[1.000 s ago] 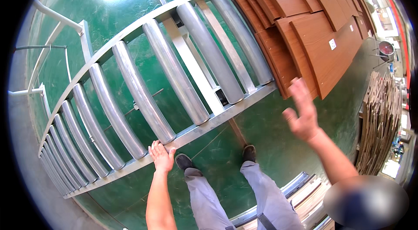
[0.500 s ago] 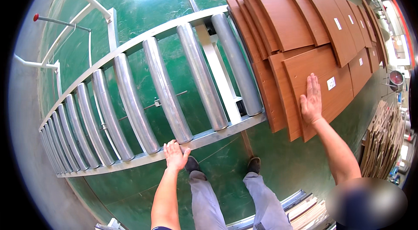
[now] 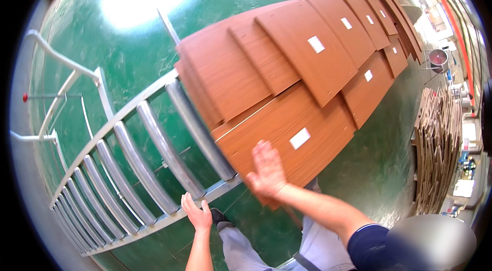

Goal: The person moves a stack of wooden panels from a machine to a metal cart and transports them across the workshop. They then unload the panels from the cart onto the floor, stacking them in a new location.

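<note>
Pressing flat against the near end of a wood-grain panel (image 3: 287, 132), the right hand (image 3: 266, 171) has its fingers spread wide and its palm down; it grips nothing. That reddish-brown panel carries a small white label (image 3: 300, 138) and lies at the head of a long row of overlapping panels (image 3: 307, 50) running away toward the upper right. Its near end sits over the last steel rollers (image 3: 197, 135) of a roller conveyor (image 3: 128, 168), whose curved frame sweeps down to the lower left.

Left hand (image 3: 197, 214) rests on the conveyor's near side rail (image 3: 169, 218), fingers loosely open on the metal, holding nothing I can make out.

Green glossy floor (image 3: 128, 40) lies under everything, with bright glare patches at top. White tube railing (image 3: 61, 81) stands at far left. A stack of flattened brown cardboard (image 3: 435, 137) sits at the right edge, well apart from the panels. Person's grey trousers and one dark shoe (image 3: 218, 215) show just beside the left hand.
</note>
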Motion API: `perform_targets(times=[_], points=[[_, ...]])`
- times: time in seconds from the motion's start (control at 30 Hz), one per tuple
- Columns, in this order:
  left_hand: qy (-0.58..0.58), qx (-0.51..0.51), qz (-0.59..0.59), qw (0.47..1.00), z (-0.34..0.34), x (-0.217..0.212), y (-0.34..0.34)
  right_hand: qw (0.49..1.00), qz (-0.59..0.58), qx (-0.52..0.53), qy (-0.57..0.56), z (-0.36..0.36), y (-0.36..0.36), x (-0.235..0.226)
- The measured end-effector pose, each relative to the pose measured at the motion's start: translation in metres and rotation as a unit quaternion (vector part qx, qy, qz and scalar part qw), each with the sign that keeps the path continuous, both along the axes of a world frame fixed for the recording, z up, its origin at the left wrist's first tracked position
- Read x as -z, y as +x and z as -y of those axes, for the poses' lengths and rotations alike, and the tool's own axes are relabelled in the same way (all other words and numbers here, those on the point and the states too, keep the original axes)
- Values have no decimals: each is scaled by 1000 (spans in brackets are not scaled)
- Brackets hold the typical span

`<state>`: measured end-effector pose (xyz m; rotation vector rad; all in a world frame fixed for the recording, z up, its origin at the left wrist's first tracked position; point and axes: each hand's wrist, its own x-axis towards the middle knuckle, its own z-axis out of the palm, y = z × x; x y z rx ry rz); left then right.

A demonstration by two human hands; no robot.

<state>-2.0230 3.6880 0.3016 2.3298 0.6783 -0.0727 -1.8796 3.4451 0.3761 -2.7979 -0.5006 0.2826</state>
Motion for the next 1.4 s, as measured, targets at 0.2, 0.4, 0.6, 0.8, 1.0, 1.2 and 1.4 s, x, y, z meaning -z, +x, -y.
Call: perform_targets(times=[0.2, 0.4, 0.6, 0.8, 1.0, 1.2, 1.4], points=[[-172, -152, -11, 973, 73, -67, 55, 953, -36, -42, 297, 65, 34, -63], [-291, -328, -46, 898, 114, -103, 71, 952, 156, 252, 73, 356, 215, -68], [-251, -347, -119, 896, 91, -123, 61, 964, 167, 164, -123, 402, 219, -44], [-229, -372, -119, 892, 90, -147, 51, 970, 152, 156, -112, 356, 198, -58], [-267, -358, -70, 892, 71, -148, 32, 965, 156, 159, -141, 345, 185, -59], [-237, -340, -88, 906, 46, -157, 21, 961, 165, 163, -148, 325, 171, -64], [-293, -358, -67, 884, 26, -169, 6, 954, 196, 145, -177, 317, 153, -66]])
